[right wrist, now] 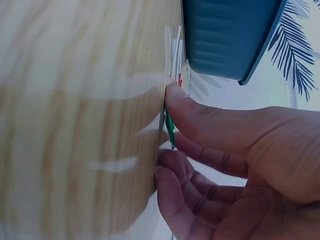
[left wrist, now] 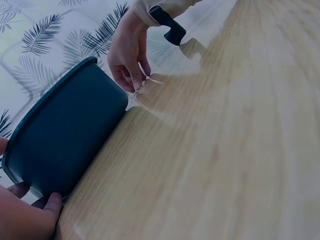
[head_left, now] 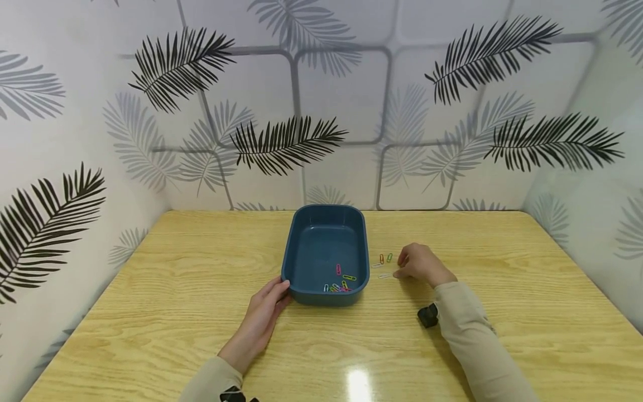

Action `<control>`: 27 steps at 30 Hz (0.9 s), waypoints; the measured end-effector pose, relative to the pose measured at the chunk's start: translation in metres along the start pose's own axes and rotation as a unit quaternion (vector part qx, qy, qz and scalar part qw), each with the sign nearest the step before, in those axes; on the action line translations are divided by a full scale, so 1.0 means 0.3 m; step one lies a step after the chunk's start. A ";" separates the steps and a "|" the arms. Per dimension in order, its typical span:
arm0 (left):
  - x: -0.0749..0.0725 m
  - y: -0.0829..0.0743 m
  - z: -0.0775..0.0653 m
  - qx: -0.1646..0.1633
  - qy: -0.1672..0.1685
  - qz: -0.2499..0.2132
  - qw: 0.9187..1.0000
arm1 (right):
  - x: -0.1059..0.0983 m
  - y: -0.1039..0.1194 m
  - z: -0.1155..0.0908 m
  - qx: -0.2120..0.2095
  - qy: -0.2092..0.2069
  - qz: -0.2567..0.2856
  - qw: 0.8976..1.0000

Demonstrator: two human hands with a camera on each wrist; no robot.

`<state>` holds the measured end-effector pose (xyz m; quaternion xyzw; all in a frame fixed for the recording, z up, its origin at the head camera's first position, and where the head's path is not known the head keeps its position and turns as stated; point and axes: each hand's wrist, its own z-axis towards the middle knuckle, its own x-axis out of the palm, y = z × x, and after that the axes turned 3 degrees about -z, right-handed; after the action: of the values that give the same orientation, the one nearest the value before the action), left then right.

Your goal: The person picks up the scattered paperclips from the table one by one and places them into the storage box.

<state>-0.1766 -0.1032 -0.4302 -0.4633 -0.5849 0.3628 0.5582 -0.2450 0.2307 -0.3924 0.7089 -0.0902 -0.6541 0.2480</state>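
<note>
A blue plastic bin (head_left: 326, 299) stands on the table. My left hand (head_left: 260, 317) grips its near left corner, thumb at the rim and fingers against the outside. Inside lie a pink paper clip (head_left: 339, 269), a yellow paper clip (head_left: 349, 277) and several more along the near wall. Right of the bin my right hand (head_left: 423, 264) reaches down to the table, its fingertips beside a white paper clip (head_left: 384, 276). Another white clip (head_left: 377, 265), a red clip (head_left: 382, 259) and a green clip (head_left: 389, 258) lie close by. In the right wrist view, thumb and fingers are apart, with the green clip (right wrist: 170, 127) visible through the gap.
The light wooden table (head_left: 191, 268) meets a wall (head_left: 341, 95) with a leaf pattern behind the bin. Similar walls flank both sides. A black wrist device (head_left: 428, 315) sits at the right sleeve (head_left: 474, 335).
</note>
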 end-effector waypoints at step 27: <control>-0.004 -0.004 -0.001 -0.004 0.004 -0.003 1.000 | -0.028 0.008 -0.001 -0.007 0.016 0.064 0.998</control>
<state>-0.1766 -0.1047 -0.4293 -0.4646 -0.5858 0.3571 0.5598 -0.2455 0.2325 -0.3840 0.7103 -0.1268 -0.6261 0.2957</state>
